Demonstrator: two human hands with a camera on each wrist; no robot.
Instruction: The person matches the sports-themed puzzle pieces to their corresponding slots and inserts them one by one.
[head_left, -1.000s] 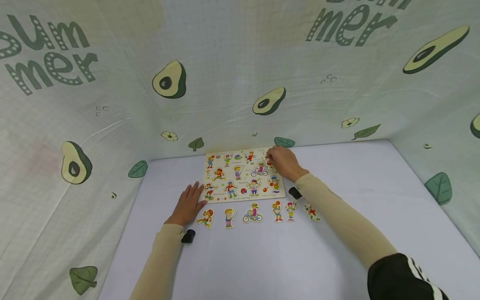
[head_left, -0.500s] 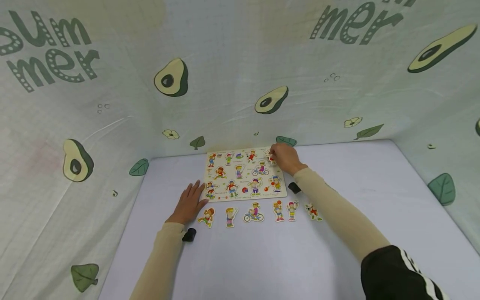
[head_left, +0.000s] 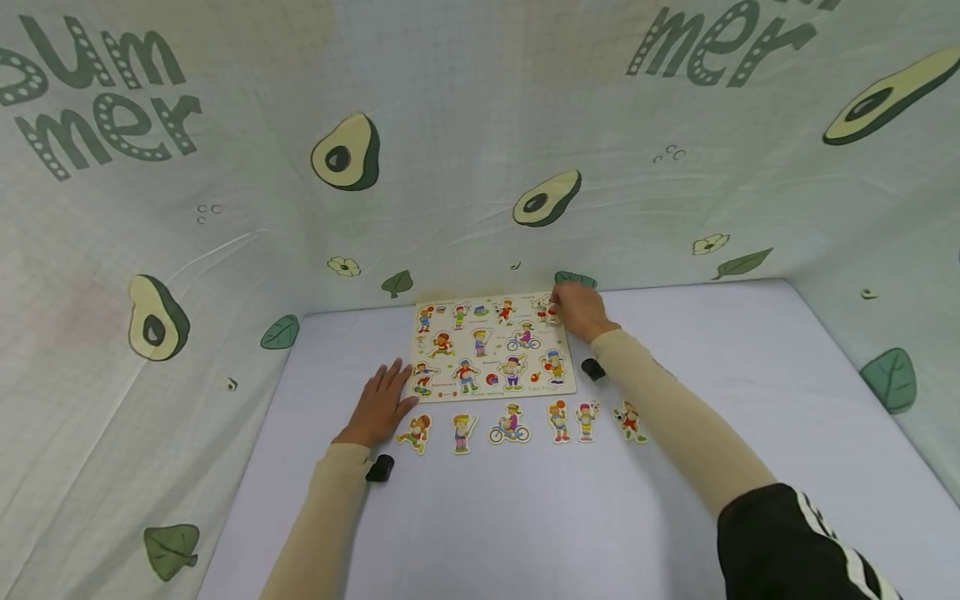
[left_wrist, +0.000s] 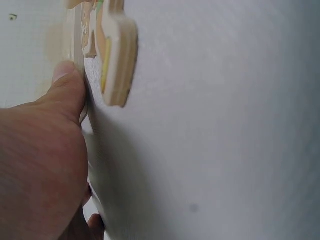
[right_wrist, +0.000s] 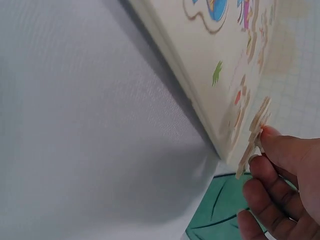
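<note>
A cream puzzle board (head_left: 444, 368) with printed sports figures lies at the back of the white table. My left hand (head_left: 378, 407) lies flat with fingers spread at its left edge; in the left wrist view the thumb (left_wrist: 67, 90) touches the board's side. Above the board's far right corner, my right hand (head_left: 581, 308) pinches a small flat wooden puzzle piece (right_wrist: 254, 137) between thumb and fingers. That piece is seen nearly edge-on, raised off the board, so its picture is hidden.
In front of the board lie several loose pieces: a runner (head_left: 415, 435), a batter (head_left: 462, 433), a cyclist (head_left: 510, 425), a ball player (head_left: 558, 422), another figure (head_left: 587, 421) and a footballer (head_left: 630, 422). A printed cloth (head_left: 450, 167) hangs behind.
My right hand has shifted slightly right with the pinched piece, uncovering more of the board's upper right figure. The left hand stays at the board's edge. The head view has shifted a little.
</note>
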